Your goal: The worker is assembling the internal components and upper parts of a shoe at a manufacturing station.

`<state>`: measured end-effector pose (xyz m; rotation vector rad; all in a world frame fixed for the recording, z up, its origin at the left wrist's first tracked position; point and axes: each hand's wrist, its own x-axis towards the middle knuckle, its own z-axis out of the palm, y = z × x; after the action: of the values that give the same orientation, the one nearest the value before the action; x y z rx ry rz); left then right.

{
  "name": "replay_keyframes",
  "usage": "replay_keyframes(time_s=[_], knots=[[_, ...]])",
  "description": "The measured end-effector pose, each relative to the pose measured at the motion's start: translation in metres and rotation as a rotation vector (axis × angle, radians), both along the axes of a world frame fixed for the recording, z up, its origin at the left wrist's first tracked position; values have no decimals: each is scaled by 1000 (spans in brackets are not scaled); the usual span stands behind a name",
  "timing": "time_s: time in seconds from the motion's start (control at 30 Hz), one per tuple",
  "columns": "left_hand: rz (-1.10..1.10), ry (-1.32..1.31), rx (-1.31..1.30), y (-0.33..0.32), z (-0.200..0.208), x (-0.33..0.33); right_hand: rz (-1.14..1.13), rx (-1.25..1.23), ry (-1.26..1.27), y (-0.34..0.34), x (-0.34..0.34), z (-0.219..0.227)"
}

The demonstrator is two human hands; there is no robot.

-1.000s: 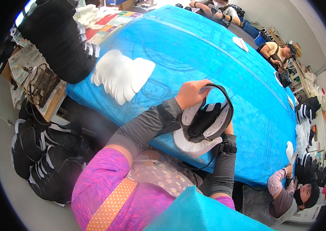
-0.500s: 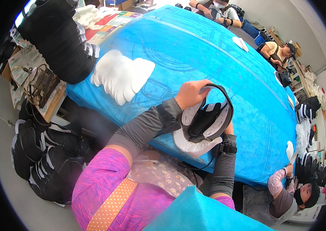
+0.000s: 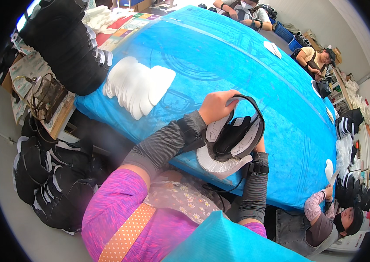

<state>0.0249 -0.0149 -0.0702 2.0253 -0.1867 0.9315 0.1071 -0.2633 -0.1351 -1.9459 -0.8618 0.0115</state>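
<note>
I hold what looks like a black shoe upper (image 3: 226, 142), its open side facing me. Pale grey lining with printed outlines shows inside, and a pleated silvery-white edge curves along its near end. My left hand (image 3: 220, 106) grips the far left of its dark rim, thumb and fingers closed round it. My right hand (image 3: 260, 146) is at the right side, mostly hidden behind the upper, with its fingers out of sight. Beyond my left forearm lies a fanned stack of white rounded flat pieces (image 3: 135, 85) on the blue-covered table (image 3: 237, 65).
At the left stands a tall stack of black pieces (image 3: 65, 48); below it an old metal device (image 3: 45, 96) sits on a wooden stand. Black uppers with white edges (image 3: 54, 174) are heaped lower left. Several co-workers sit round the table, one (image 3: 309, 231) close on my right.
My hands and the shoe upper stay in the same place. At the far end, a co-worker's hands have shifted slightly, and a grey piece shows between them.
</note>
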Motion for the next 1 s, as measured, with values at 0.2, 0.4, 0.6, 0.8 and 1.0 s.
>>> replay_keyframes(time_s=[0.2, 0.4, 0.6, 0.8, 1.0], knots=[[3, 6, 3, 1, 0, 0, -6, -11, 14, 1, -1, 2], [-1, -8, 1, 0, 0, 1, -3, -2, -34, -1, 8, -10], [-4, -2, 5, 1, 0, 1, -9, 11, 41, -1, 7, -11], [-11, 7, -8, 0, 2, -1, -25, 22, 85, 1, 0, 0], [-6, -10, 2, 0, 1, 0, -30, -27, 28, 1, -1, 3]])
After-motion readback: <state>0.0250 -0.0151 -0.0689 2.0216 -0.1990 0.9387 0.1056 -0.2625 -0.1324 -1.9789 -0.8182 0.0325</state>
